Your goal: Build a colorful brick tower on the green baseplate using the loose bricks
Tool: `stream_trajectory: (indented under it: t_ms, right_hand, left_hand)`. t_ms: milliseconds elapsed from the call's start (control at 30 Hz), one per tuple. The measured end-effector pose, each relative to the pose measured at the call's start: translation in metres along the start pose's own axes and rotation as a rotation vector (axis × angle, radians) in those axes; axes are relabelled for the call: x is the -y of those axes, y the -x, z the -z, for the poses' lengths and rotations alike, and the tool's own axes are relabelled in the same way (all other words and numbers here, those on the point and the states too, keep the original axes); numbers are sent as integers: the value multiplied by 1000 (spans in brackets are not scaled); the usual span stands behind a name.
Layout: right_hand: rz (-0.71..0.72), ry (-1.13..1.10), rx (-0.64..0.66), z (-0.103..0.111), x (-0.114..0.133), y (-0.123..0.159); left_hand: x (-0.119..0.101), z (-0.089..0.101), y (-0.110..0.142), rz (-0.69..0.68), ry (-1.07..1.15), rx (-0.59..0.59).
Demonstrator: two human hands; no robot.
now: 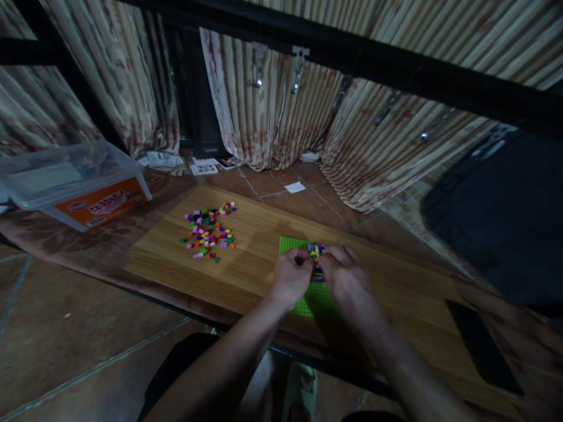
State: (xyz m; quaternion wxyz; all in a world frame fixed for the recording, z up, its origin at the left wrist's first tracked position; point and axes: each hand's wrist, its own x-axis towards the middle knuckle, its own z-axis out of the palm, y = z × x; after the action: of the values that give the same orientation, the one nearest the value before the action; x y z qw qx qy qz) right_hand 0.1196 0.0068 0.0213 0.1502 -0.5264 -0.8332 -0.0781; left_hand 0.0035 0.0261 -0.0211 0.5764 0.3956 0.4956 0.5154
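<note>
A green studded baseplate (pixel 303 306) lies on the wooden board, with a small multicoloured toy-brick build (pixel 315 249) standing on it. My left hand (pixel 291 275) is closed at the left side of this build, its fingers curled and thumb bent inward. From the right, my right hand (pixel 343 271) is closed over the build, fingertips almost meeting those of the left. Both hands cover much of the build, and any single small brick between the fingertips is hidden. Farther left on the board, a loose scatter of toy bricks (pixel 204 234) in many colours is spread out.
The wooden board (pixel 250 275) rests on a brown cloth-covered surface. A clear plastic box (pixel 79 181) with an orange label stands at the left. A dark flat object (pixel 484 346) lies at the board's right end. Striped curtains (pixel 272 105) hang behind, below a dark bar.
</note>
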Motion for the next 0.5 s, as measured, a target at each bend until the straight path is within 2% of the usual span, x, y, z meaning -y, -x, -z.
stream_trajectory:
  t_ms: [167, 267, 500]
  right_hand:
    - [7, 76, 36, 0, 1, 0]
    - [2, 84, 5, -5, -2, -1]
    - [-99, -100, -93, -5, -10, -2]
  left_hand:
    - [3, -1, -1, 5, -35, -14]
    - [5, -2, -2, 4, -43, -14]
    - [0, -1, 1, -32, 7, 6]
